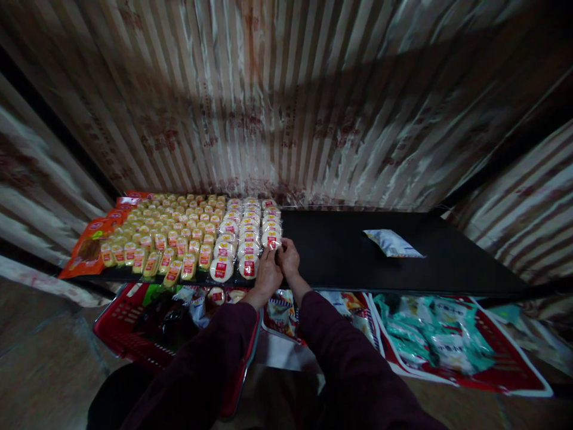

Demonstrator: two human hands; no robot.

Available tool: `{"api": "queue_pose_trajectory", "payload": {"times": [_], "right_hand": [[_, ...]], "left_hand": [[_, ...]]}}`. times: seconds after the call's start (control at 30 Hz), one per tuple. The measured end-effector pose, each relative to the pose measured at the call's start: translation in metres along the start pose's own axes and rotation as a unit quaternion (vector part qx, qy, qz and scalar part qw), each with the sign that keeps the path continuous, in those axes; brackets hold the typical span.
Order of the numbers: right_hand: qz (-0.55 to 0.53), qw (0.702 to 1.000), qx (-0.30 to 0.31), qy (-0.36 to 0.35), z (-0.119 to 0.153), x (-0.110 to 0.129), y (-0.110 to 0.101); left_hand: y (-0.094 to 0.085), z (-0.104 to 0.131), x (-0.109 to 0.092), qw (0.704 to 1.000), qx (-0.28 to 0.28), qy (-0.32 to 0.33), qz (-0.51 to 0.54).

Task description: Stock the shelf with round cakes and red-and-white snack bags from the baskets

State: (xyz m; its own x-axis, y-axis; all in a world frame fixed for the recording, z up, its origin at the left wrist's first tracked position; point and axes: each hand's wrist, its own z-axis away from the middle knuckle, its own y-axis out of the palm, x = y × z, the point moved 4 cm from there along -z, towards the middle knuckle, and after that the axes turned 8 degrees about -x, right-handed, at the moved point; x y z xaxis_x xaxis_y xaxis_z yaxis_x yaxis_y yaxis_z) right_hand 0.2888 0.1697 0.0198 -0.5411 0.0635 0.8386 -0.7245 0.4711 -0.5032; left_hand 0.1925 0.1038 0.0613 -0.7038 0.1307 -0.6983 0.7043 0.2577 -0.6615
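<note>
Black shelf (pixel 349 251) ran left to right, its left part packed with rows of wrapped round cakes (pixel 242 239) and yellow snacks (pixel 165 233). Below sat a red basket (pixel 120 328). Both hands, left hand (pixel 267 276) and right hand (pixel 289 258), were pressed together, pinching one cake packet (pixel 271 242) at the nearest row's right end.

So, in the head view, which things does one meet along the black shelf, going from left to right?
Orange packets → small yellow packs → round white packs → left hand → right hand → lone pale packet.
</note>
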Motion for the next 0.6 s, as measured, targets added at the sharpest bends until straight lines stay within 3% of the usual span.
{"api": "queue_pose_trajectory", "payload": {"times": [0.17, 0.3, 0.47, 0.6], "right_hand": [[0.048, 0.998, -0.015, -0.032, 0.005, 0.004, -0.004], [0.015, 0.998, -0.053, -0.043, 0.004, 0.009, -0.007], [-0.02, 0.999, -0.04, -0.01, -0.012, 0.012, -0.001], [-0.009, 1.0, 0.019, -0.018, -0.032, 0.015, 0.009]], "left_hand": [[-0.002, 0.008, 0.002, 0.994, 0.005, 0.102, -0.04], [-0.012, 0.005, 0.003, 0.975, -0.01, 0.185, -0.12], [-0.034, -0.032, 0.013, 0.96, -0.066, 0.141, -0.233], [-0.043, -0.07, 0.023, 0.959, -0.028, 0.063, -0.274]]}}
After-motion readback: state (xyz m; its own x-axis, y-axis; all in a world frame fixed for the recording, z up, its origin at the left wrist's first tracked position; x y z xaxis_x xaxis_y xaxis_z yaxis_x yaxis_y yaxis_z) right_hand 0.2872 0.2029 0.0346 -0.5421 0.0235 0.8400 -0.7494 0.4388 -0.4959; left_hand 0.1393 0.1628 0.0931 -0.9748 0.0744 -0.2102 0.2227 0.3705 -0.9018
